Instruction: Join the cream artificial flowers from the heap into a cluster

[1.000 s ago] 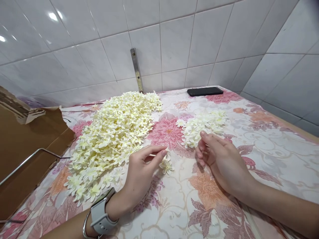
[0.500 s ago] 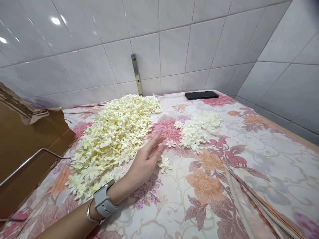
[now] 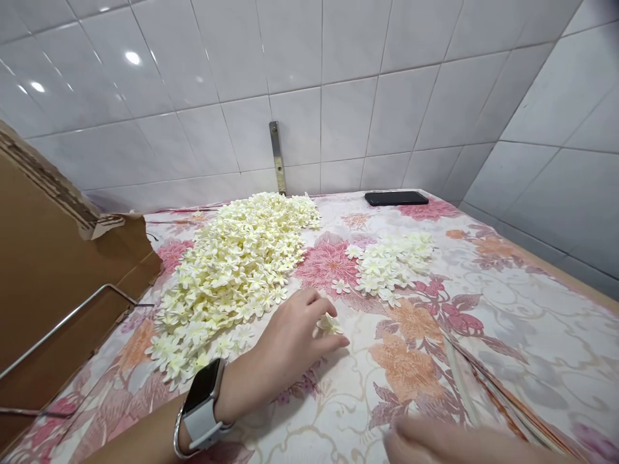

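In the head view my left hand [image 3: 297,332], wearing a watch [image 3: 206,386] and a bangle, rests low over the cloth. Its thumb and curled index finger stand apart on either side of a small white artificial flower [image 3: 329,324], which the fingers partly cover. Just left of this hand rises a big heap of cream-white flowers [image 3: 242,258]. Beyond it lie a single flower [image 3: 341,286] and a smaller, looser group of white flowers [image 3: 394,264]. Blurred at the bottom edge, my right hand [image 3: 420,441] is above the cloth, its fingers smeared by motion.
A floral tablecloth [image 3: 348,399] covers the table. On the left stands a torn cardboard box [image 3: 58,258] with a bent metal rod [image 3: 62,322]. A black phone [image 3: 396,198] lies at the back, near the tiled wall [image 3: 348,122]. Thin strips [image 3: 498,393] lie at the right front.
My left hand has moved slightly right and nearer, its fingers curling around the loose flower. My right hand has entered at the bottom right. The view has tilted up slightly.
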The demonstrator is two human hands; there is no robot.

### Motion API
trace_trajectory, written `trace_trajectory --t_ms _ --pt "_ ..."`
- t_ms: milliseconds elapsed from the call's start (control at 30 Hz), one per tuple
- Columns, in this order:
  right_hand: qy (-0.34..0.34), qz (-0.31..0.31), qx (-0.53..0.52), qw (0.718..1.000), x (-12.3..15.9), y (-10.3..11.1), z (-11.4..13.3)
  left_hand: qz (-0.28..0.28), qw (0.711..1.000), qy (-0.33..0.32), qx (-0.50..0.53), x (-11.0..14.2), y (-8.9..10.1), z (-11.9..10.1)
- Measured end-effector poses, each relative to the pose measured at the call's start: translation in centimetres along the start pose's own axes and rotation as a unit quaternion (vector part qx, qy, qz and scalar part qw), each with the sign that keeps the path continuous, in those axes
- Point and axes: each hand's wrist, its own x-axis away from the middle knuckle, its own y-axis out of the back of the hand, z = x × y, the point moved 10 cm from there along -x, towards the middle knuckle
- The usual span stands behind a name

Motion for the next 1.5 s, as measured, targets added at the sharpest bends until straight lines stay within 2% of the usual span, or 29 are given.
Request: trace_trajectory --t_ms 67,133,167,267,333,400,467,567,700,767,833,933,1000,1067,1233,1500 --pt "0.139 0.027 0.067 0.988 -1.3 -0.1 4.7 0.015 0.999 -0.016 -0.024 0.3 -0.6 -0.2" --pt "0.199 0.005 0.139 0.97 -3.0 0.5 7.0 0.014 0.999 -0.02 -0.021 0.3 -0.7 -0.3" --pt "0.185 -0.031 0.165 0.968 -4.1 1.4 7.1 0.007 1.0 -0.02 -0.007 0.3 -0.5 -0.3" --pt "0.012 -0.123 0.104 0.987 -6.1 4.4 3.4 -0.031 0.995 0.012 0.093 -0.1 0.7 0.1" --pt "-0.098 -0.107 0.015 0.989 -6.2 4.4 0.4 -0.045 0.973 0.062 0.219 -0.4 1.2 0.9" --pt "-0.157 -0.054 -0.061 0.984 -5.9 3.2 -1.3 -0.029 0.928 0.121 0.351 -0.5 0.6 1.7" --pt "-0.17 -0.021 -0.093 0.981 -5.8 2.5 -1.7 0.015 0.874 0.176 0.453 -0.3 -0.9 2.1" --pt "-0.141 -0.023 -0.106 0.984 -6.0 2.5 -1.1 0.069 0.809 0.211 0.544 0.0 -2.7 1.8" --pt "-0.108 -0.055 -0.112 0.986 -6.2 3.2 -0.3 0.058 0.772 0.218 0.594 0.2 -3.4 1.7" --pt "-0.116 -0.075 -0.105 0.985 -6.1 3.5 -0.4 0.039 0.781 0.234 0.578 0.4 -3.3 2.1" --pt "-0.138 -0.087 -0.101 0.982 -5.9 3.7 -0.8 0.008 0.813 0.237 0.532 0.4 -2.6 2.6" --pt "-0.155 -0.049 -0.088 0.983 -5.7 3.0 -1.2 -0.027 0.863 0.206 0.46 0.3 -1.4 2.6" --pt "-0.158 -0.022 -0.062 0.985 -5.7 2.6 -1.2 -0.036 0.881 0.185 0.434 0.3 -1.1 2.4" --pt "-0.166 -0.027 -0.045 0.985 -5.6 2.8 -1.3 -0.038 0.887 0.169 0.427 0.4 -1.1 2.2" --pt "-0.201 -0.039 -0.104 0.973 -5.7 2.7 -1.7 -0.022 0.883 0.169 0.438 0.5 -1.6 2.1" --pt "-0.255 -0.072 -0.191 0.945 -5.4 2.8 -2.7 0.0 0.825 0.225 0.518 0.3 -2.4 2.4"
